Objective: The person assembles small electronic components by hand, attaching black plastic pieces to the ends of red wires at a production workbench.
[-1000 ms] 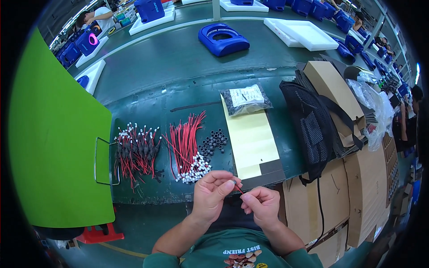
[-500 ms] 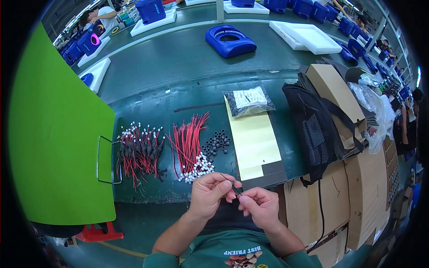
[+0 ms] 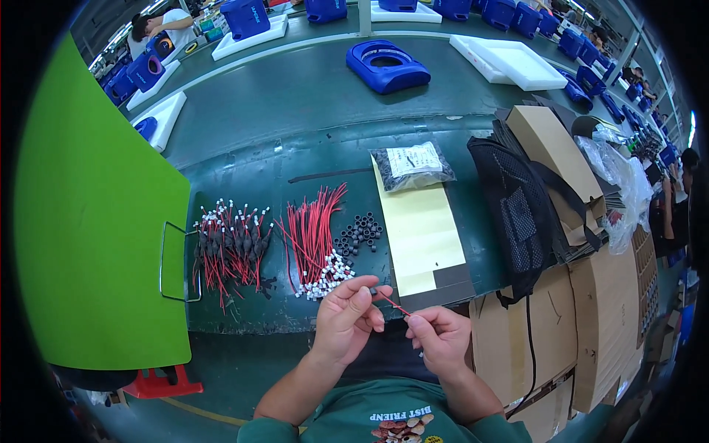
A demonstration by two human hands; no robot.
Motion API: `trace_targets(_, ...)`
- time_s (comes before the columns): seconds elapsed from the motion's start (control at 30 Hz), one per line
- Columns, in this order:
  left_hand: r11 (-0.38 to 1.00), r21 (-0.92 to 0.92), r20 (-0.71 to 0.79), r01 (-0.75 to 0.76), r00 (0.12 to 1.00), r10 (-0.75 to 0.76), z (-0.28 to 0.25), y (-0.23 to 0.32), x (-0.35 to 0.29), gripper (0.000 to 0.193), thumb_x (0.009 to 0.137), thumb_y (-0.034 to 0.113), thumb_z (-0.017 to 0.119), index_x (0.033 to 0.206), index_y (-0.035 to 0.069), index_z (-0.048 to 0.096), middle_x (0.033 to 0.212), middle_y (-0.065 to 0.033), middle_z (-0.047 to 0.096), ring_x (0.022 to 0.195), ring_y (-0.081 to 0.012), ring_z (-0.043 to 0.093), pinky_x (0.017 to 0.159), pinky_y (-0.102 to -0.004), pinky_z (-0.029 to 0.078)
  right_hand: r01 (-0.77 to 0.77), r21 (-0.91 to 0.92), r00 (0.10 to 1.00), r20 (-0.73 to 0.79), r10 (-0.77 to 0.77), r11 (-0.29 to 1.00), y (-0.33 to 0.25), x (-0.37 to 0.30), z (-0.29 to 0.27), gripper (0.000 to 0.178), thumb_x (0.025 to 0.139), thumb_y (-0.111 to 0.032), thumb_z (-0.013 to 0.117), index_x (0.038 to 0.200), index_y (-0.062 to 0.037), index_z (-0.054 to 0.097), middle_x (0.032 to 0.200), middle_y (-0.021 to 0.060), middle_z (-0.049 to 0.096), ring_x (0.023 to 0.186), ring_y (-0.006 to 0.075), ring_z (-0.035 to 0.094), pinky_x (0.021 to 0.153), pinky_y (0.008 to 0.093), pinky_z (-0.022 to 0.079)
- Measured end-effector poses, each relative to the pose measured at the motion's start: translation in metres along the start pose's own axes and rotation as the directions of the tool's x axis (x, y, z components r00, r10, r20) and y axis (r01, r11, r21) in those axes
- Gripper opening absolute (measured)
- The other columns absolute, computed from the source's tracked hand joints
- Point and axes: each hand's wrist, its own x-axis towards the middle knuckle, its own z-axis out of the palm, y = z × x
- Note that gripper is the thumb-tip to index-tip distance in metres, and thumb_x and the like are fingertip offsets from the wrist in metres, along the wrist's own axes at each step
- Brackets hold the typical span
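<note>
Just off the bench's front edge, my left hand (image 3: pixel 343 319) pinches a small black piece (image 3: pixel 372 291) between thumb and forefinger; its exact shape is partly hidden. A thin red wire (image 3: pixel 393 304) runs taut from there down to my right hand (image 3: pixel 441 340), whose thumb and forefinger are closed on it. Beyond my left hand lies a bunch of red wires (image 3: pixel 314 225) with white connectors (image 3: pixel 325 277) at the near ends. Small black rings (image 3: pixel 360 233) are heaped beside it. Farther left is a pile of wires with dark bulges (image 3: pixel 233 244) and white connectors.
A bag of black parts (image 3: pixel 413 166) rests on a yellow sheet (image 3: pixel 421 236). To the right are a black mesh bag (image 3: pixel 513 214) and cardboard boxes (image 3: pixel 524 343). A green panel (image 3: pixel 103 221) borders the left. On the conveyor sits a blue housing (image 3: pixel 388 68); people work beyond.
My hands have drawn apart, the right moving slightly right, exposing a stretch of red wire between them. The blue housing on the conveyor has shifted slightly right.
</note>
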Motion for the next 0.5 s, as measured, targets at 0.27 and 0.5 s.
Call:
trace_targets(0.27,1.000,-0.008,0.013,-0.011,1.000,0.011,-0.0005,-0.0011,-0.0020,0.025,0.087,0.012,0.049,0.109,0.001,0.052,0.102,-0.0184,0.058,0.057,-0.0140,0.059,0.053,-0.0254,0.051,-0.068,0.023,0.997,0.043,0.067,0.997,0.0053,-0.0030,0.0015,0.010,0.080,-0.004,0.057,0.074,0.0029,0.061,0.056,0.0046,0.057,0.043,0.0044,0.046,0.040,0.0158,0.036)
trace_targets(0.5,0.999,0.046,0.036,-0.016,0.999,0.015,0.0009,-0.0064,-0.0035,0.025,0.086,0.010,0.051,0.109,0.001,0.052,0.100,-0.0175,0.059,0.058,-0.0135,0.059,0.054,-0.0240,0.051,-0.150,0.085,0.988,0.052,0.146,0.985,0.0056,0.0033,0.0057,0.011,0.080,-0.007,0.059,0.075,0.0011,0.062,0.059,0.0029,0.057,0.045,0.0031,0.047,0.040,0.0151,0.035)
